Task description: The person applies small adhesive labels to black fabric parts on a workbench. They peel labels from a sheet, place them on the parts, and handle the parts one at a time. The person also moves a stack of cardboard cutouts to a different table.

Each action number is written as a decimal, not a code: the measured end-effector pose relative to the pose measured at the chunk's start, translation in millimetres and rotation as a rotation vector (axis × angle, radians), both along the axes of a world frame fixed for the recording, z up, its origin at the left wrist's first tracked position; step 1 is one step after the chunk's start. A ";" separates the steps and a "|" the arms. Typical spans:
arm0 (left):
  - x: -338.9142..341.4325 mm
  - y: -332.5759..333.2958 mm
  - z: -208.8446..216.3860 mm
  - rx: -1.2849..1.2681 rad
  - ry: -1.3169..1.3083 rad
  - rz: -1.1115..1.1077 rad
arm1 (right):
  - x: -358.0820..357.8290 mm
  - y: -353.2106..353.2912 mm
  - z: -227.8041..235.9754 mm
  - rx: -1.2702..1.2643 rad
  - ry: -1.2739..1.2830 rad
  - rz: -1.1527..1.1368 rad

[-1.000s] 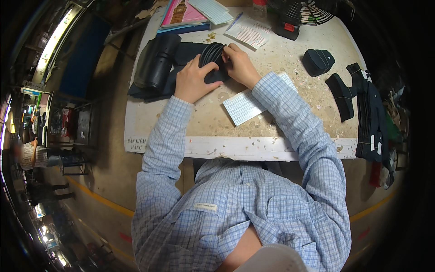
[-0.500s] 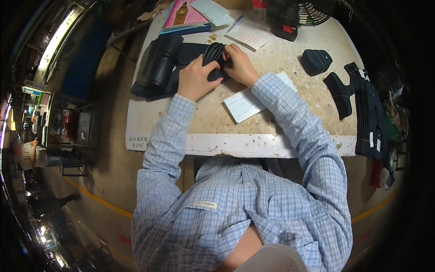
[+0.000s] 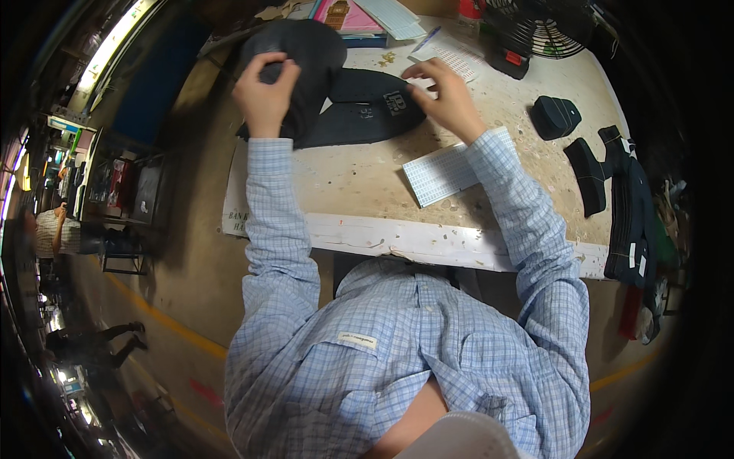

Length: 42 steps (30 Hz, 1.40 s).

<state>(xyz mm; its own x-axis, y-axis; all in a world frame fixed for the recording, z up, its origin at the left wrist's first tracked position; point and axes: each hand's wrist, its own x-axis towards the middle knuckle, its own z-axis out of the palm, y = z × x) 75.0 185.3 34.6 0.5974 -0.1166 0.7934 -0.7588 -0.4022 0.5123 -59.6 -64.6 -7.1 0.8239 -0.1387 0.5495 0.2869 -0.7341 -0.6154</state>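
The left hand (image 3: pixel 264 92) pinches the curled piece (image 3: pixel 315 57), best held lightly to avoid creasing; the right hand (image 3: pixel 449 99), fingers spread beside the insole (image 3: pixel 367 116), could steady it.

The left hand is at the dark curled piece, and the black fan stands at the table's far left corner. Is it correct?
Not quite: the black fan stands at the far right corner of the table, as the head view shows. The left hand is at the dark curled piece.
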 end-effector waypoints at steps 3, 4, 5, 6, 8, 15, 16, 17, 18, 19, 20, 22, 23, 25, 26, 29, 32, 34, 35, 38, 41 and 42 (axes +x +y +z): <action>11.8 27.8 -8.4 -0.071 0.297 0.171 | 16.8 34.0 1.3 -0.124 0.009 0.246; 11.1 29.6 -13.3 0.059 0.154 0.370 | 26.9 47.0 1.2 -0.140 -0.062 0.375; 8.6 30.8 -16.7 0.168 0.063 0.595 | 36.6 59.9 0.2 -0.178 -0.041 0.390; 4.8 27.4 -19.9 0.300 0.027 0.811 | 46.0 72.2 -1.6 -0.214 -0.067 0.420; -0.2 22.5 -15.1 0.174 -0.024 0.453 | 61.8 91.0 -5.2 -0.340 0.077 0.405; -19.9 -21.7 -24.9 -0.312 0.820 -0.703 | 43.5 36.8 12.7 -0.214 0.199 0.545; -20.5 -24.8 -29.4 -0.224 0.828 -0.577 | 29.5 18.7 17.6 -0.251 0.241 0.570; -22.2 -26.1 -34.4 -0.127 0.705 -0.550 | 15.9 5.3 20.1 -0.221 0.421 0.567; -21.8 -27.3 -37.7 -0.093 0.656 -0.572 | 0.5 -7.1 21.1 -0.239 0.536 0.597; -22.1 -27.5 -40.6 -0.058 0.629 -0.573 | -13.9 -14.6 19.5 -0.258 0.645 0.619; -21.8 -27.8 -42.0 -0.027 0.602 -0.578 | -23.9 -17.8 16.4 -0.223 0.695 0.640; -22.9 -28.4 -42.3 -0.035 0.578 -0.574 | -35.2 -17.2 9.6 -0.181 0.807 0.659; -23.2 -27.6 -40.8 -0.024 0.590 -0.599 | -35.1 -14.7 7.1 -0.206 0.724 0.617; -26.5 -27.0 -38.9 0.009 0.630 -0.648 | -24.5 -7.4 5.3 -0.081 0.513 0.507; -29.1 -26.6 -38.8 0.033 0.658 -0.671 | -16.7 -2.7 5.7 -0.032 0.448 0.427; -34.0 -25.8 -40.5 0.104 0.707 -0.758 | 7.0 7.7 12.9 -0.035 0.268 0.301; -33.5 -26.2 -44.0 0.065 0.743 -0.766 | 23.9 18.6 17.9 0.024 0.131 0.271; -31.3 -26.6 -45.3 -0.002 0.748 -0.724 | 30.2 26.0 17.6 0.097 0.054 0.249; -30.5 -26.6 -45.7 0.001 0.733 -0.724 | 31.8 29.7 16.2 0.095 -0.026 0.266; -29.8 -26.8 -45.9 -0.004 0.743 -0.710 | 34.0 37.6 11.3 0.064 -0.097 0.205; -32.2 -27.4 -46.3 -0.033 0.746 -0.698 | 34.3 41.5 8.1 -0.038 -0.126 0.141; -33.1 -27.5 -46.5 -0.039 0.747 -0.686 | 34.5 42.8 7.6 -0.053 -0.181 0.128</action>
<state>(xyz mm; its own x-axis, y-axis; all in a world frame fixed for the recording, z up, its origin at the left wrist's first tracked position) 41.9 157.8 -11.8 0.7559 -0.6030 0.2550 -0.3001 0.0270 0.9535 -25.1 -21.8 0.4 0.7202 -0.0060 0.6938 0.4821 -0.7148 -0.5066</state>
